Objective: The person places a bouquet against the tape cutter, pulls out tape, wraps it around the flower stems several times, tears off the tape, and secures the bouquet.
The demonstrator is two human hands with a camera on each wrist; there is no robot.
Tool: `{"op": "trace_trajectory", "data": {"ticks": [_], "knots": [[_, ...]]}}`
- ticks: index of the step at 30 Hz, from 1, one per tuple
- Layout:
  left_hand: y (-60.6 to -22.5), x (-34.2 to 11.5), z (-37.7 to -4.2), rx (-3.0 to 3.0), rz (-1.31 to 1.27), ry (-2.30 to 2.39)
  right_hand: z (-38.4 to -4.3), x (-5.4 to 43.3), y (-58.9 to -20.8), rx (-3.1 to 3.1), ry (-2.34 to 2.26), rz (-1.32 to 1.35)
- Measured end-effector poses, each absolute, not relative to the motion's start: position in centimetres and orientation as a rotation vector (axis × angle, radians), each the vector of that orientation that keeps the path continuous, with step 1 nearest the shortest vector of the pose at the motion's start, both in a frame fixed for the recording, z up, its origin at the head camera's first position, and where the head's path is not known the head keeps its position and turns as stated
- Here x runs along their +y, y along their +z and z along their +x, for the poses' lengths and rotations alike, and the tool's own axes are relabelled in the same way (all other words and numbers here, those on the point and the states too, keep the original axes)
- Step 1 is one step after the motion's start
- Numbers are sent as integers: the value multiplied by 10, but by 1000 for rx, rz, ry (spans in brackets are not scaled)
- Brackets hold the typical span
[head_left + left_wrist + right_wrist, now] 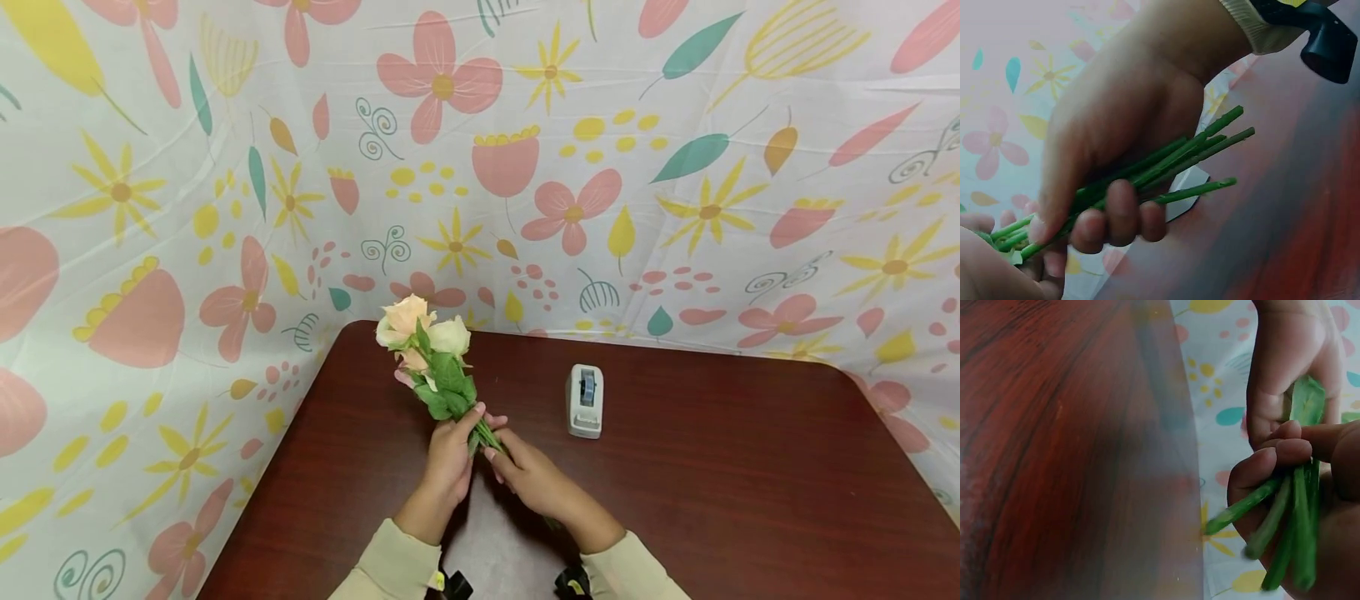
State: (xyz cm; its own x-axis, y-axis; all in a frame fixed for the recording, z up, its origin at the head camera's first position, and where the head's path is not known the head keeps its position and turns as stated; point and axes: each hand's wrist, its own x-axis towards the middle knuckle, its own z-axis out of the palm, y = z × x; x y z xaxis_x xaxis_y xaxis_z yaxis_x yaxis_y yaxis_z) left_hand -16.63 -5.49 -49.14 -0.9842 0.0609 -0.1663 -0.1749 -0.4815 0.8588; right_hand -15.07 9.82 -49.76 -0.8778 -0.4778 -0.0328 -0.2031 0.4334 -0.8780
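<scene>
A small bunch of peach and cream roses (422,333) with green leaves (450,385) leans up and to the left above the table in the head view. My left hand (450,457) grips it just below the leaves, thumb along the stems. Lower down, my right hand (534,477) holds the green stems (489,435) between thumb and curled fingers. In the left wrist view, several cut stem ends (1210,182) stick out past the right hand (1122,125). The right wrist view shows these stem ends (1300,550) fanned slightly apart below the fingers.
A white tape dispenser (585,402) stands on the dark red-brown table (720,467), to the right of the roses. Behind and at the left hangs a white cloth (300,108) with a pink, yellow and teal flower print. Black wrist-camera mounts (573,582) sit at the sleeves.
</scene>
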Motion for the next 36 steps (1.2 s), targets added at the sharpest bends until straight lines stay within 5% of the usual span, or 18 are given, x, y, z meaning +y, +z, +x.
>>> {"op": "trace_trajectory", "data": {"ticks": [23,36], "knots": [[-462,-67,-184,1240,-275,2916,-147,116,-510,2078,-1744,-637],[-454,-67,-193,1124,-213,2981,-142,113,-512,1578,-2136,-239]]}}
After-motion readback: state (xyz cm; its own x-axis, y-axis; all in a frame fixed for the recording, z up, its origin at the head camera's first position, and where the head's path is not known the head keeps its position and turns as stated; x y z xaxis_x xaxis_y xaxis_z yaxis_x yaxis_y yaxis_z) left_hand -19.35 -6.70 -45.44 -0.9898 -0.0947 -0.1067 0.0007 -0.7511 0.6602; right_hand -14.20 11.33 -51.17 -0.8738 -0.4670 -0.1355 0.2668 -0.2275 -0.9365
